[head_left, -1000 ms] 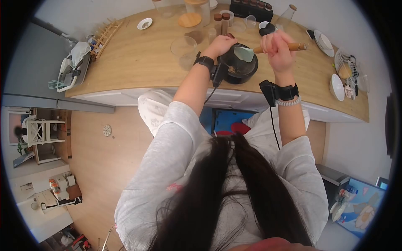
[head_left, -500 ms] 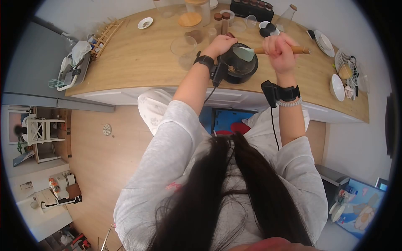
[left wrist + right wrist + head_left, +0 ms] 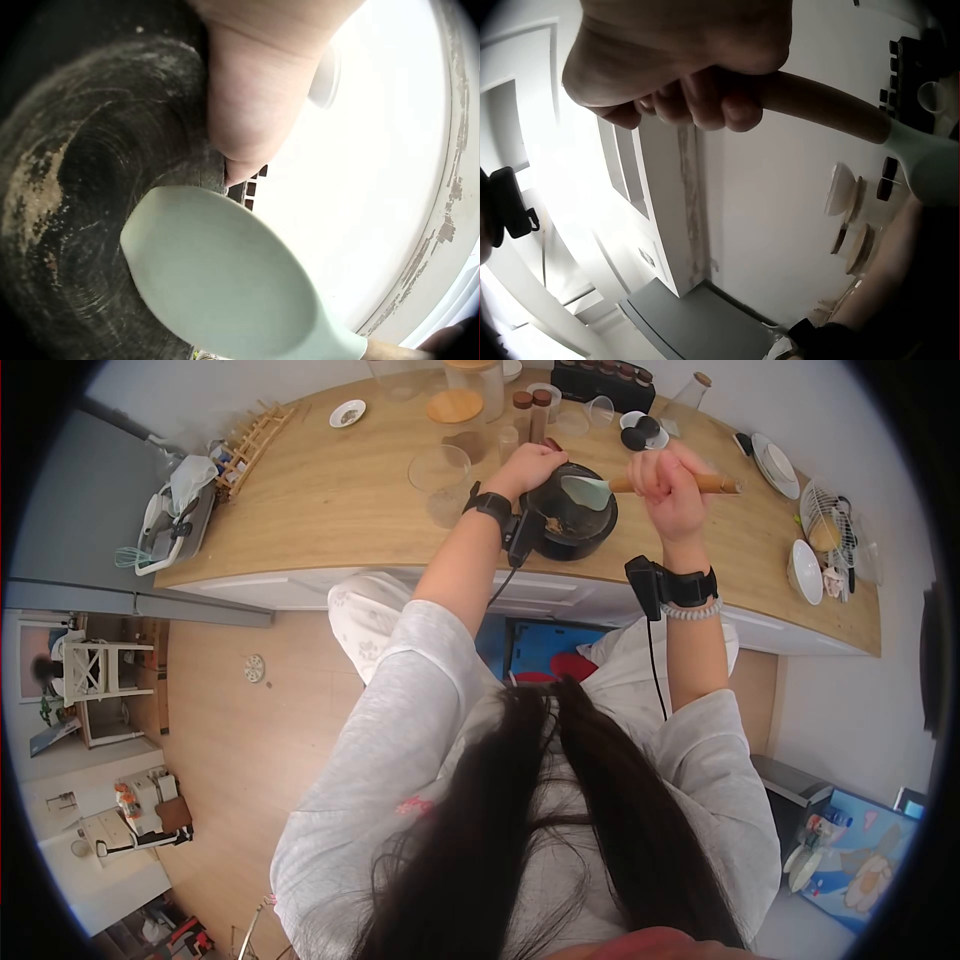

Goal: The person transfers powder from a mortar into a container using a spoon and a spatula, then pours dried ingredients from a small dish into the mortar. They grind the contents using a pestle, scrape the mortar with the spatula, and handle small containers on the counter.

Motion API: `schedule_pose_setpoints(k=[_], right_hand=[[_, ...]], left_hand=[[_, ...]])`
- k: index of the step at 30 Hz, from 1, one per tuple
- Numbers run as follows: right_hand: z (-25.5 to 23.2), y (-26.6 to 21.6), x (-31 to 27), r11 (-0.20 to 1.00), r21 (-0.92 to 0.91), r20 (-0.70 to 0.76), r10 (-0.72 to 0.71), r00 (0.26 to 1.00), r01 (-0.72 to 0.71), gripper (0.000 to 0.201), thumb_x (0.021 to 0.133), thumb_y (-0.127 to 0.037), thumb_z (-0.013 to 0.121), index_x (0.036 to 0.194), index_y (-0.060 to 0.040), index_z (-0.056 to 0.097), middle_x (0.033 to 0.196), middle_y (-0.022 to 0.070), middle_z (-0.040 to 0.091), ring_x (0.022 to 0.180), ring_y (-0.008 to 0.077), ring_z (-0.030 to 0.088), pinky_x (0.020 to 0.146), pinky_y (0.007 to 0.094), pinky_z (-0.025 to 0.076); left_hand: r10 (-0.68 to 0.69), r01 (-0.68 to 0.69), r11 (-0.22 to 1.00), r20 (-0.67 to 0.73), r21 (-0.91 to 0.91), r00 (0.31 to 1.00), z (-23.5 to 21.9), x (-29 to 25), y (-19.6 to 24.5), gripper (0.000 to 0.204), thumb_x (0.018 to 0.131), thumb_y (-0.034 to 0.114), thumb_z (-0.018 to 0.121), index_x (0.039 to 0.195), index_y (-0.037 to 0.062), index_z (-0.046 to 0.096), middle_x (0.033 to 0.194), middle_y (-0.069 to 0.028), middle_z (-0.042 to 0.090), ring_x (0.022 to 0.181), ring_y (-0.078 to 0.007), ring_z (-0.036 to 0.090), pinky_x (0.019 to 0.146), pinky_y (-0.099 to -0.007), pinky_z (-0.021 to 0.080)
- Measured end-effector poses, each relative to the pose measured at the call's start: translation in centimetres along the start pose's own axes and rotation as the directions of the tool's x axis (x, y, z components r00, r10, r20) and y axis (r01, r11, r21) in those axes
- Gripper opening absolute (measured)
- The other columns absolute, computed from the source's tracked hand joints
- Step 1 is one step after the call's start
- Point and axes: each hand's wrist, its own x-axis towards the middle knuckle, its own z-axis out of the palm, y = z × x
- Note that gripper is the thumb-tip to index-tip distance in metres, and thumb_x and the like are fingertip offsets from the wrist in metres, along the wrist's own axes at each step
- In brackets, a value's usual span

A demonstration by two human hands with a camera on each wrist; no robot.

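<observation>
My left hand point(image 3: 528, 472) grips the rim of a black pot point(image 3: 568, 545) on the wooden counter, near its front edge. In the left wrist view the thumb point(image 3: 251, 97) hooks over the rim, and the pot's inside point(image 3: 97, 150) shows circular scuffs and a tan patch of residue. With my right hand point(image 3: 668, 480) in a fist, I hold a spatula point(image 3: 588, 492) by its wooden handle. Its pale green, spoon-shaped head hangs over the pot's opening, tilted with the handle toward the right. Curled fingers point(image 3: 701, 101) wrap the handle in the right wrist view.
Left of the pot stands a clear glass point(image 3: 440, 470). Behind are brown-capped tubes point(image 3: 530, 420), a wooden-lidded jar point(image 3: 455, 410) and a black spice rack point(image 3: 600, 382). White bowl point(image 3: 805, 572) and wire basket point(image 3: 822, 510) lie right; a small plate point(image 3: 347, 414) and wooden rack point(image 3: 258, 448), left.
My right hand and the spatula have shifted slightly right and toward me, with the handle now more level. The left hand and the pot stay put.
</observation>
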Motion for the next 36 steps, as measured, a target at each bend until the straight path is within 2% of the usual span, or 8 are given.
schedule_pose_setpoints(k=[5, 17, 19, 23, 26, 28, 32, 36], right_hand=[[0.4, 0.3, 0.4, 0.999, -0.05, 0.03, 0.011, 0.999, -0.009, 0.033, 0.09, -0.008, 0.044, 0.059, -0.0069, 0.032, 0.049, -0.0001, 0.033, 0.046, 0.0093, 0.029, 0.046, 0.0259, 0.025], [0.3, -0.5, 2.2, 0.998, -0.058, 0.093, 0.037, 0.995, -0.032, 0.034, 0.089, -0.009, 0.045, 0.057, -0.0061, 0.033, 0.049, 0.0001, 0.033, 0.044, 0.0094, 0.03, 0.043, 0.0261, 0.025], [0.3, -0.8, 2.5, 0.987, -0.087, 0.132, 0.146, 0.98, -0.136, 0.035, 0.09, -0.011, 0.046, 0.057, -0.0064, 0.033, 0.049, -0.0008, 0.033, 0.044, 0.0084, 0.03, 0.043, 0.0251, 0.025], [0.3, -0.2, 2.8, 0.99, -0.129, 0.138, 0.077, 0.987, -0.059, 0.036, 0.09, -0.011, 0.046, 0.057, -0.0066, 0.034, 0.05, -0.0014, 0.033, 0.045, 0.0076, 0.03, 0.043, 0.0243, 0.025], [0.4, -0.2, 3.1, 0.992, -0.11, 0.152, 0.084, 0.985, -0.068, 0.036, 0.09, -0.011, 0.046, 0.057, -0.0065, 0.034, 0.05, -0.0014, 0.033, 0.045, 0.0074, 0.03, 0.043, 0.0243, 0.025], [0.4, -0.5, 3.4, 0.98, -0.114, 0.141, 0.178, 0.974, -0.163, 0.036, 0.09, -0.011, 0.047, 0.056, -0.0063, 0.034, 0.05, -0.0014, 0.033, 0.044, 0.0069, 0.03, 0.042, 0.024, 0.025], [0.5, 0.2, 3.5, 0.986, -0.119, 0.141, 0.133, 0.981, -0.117, 0.036, 0.089, -0.011, 0.047, 0.056, -0.0057, 0.035, 0.049, -0.0014, 0.033, 0.044, 0.0067, 0.029, 0.041, 0.0238, 0.025], [0.6, -0.1, 3.8, 0.983, -0.099, 0.161, 0.168, 0.973, -0.153, 0.036, 0.089, -0.011, 0.047, 0.056, -0.0057, 0.036, 0.049, -0.0014, 0.033, 0.043, 0.0067, 0.029, 0.041, 0.0236, 0.024]], left_hand=[[-0.013, 0.014, 0.997, 0.014, -0.079, 1.0, 0.2, -0.2, 0.2, 0.036, 0.083, 0.032, 0.06, 0.084, -0.003, 0.066, 0.074, -0.0095, 0.065, 0.068, -0.0174, 0.06, 0.067, -0.0316, 0.047], [-0.032, 0.032, 0.999, 0.009, -0.029, 0.999, 0.0, -0.3, 0.5, 0.036, 0.082, 0.033, 0.059, 0.085, -0.0027, 0.066, 0.074, -0.0102, 0.065, 0.07, -0.0189, 0.06, 0.069, -0.0327, 0.047], [-0.035, 0.036, 0.999, 0.011, -0.026, 0.999, 0.0, -0.3, 0.4, 0.036, 0.082, 0.033, 0.059, 0.085, -0.0025, 0.066, 0.074, -0.0101, 0.065, 0.071, -0.019, 0.06, 0.069, -0.0327, 0.047], [-0.011, 0.011, 1.0, 0.019, 0.01, 1.0, -0.1, -0.2, 0.4, 0.037, 0.082, 0.033, 0.059, 0.085, -0.0023, 0.066, 0.075, -0.0103, 0.065, 0.071, -0.0187, 0.06, 0.069, -0.0326, 0.047], [-0.015, 0.016, 1.0, 0.023, -0.013, 1.0, -0.1, -0.2, 0.3, 0.037, 0.082, 0.033, 0.059, 0.084, -0.0026, 0.066, 0.074, -0.01, 0.065, 0.07, -0.0181, 0.06, 0.068, -0.0323, 0.047], [-0.031, 0.032, 0.999, 0.025, -0.025, 0.999, -0.1, -0.3, 0.5, 0.037, 0.082, 0.033, 0.059, 0.083, -0.0029, 0.066, 0.074, -0.01, 0.065, 0.069, -0.0178, 0.06, 0.067, -0.0322, 0.047], [-0.029, 0.029, 0.999, 0.015, -0.018, 0.999, 0.0, -0.3, 0.6, 0.037, 0.082, 0.033, 0.06, 0.081, -0.0033, 0.066, 0.074, -0.0102, 0.065, 0.067, -0.0173, 0.06, 0.066, -0.032, 0.048], [-0.038, 0.039, 0.998, 0.021, -0.039, 0.999, -0.1, -0.3, 0.6, 0.037, 0.082, 0.033, 0.06, 0.081, -0.0031, 0.066, 0.074, -0.0103, 0.065, 0.068, -0.0173, 0.06, 0.066, -0.032, 0.048]])
